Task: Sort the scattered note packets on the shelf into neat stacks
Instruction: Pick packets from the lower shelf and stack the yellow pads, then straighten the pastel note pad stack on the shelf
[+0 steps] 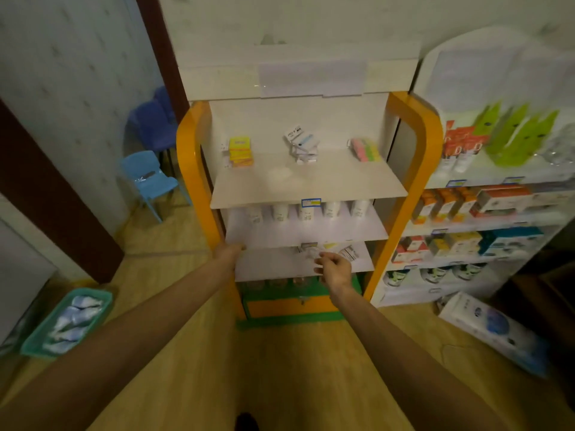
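On the top shelf of the orange-framed rack lie three groups of note packets: a yellow stack at the left, a loose white and blue pile in the middle, and a pink, green and yellow stack at the right. More packets lie scattered on the third shelf. My right hand hovers over that shelf and pinches a clear-wrapped packet. My left hand reaches under the left front edge of the second shelf; its fingers are hidden.
White cups line the second shelf. A white product rack stands to the right, with a boxed item on the floor. At the left are blue chairs and a teal basket of pouches.
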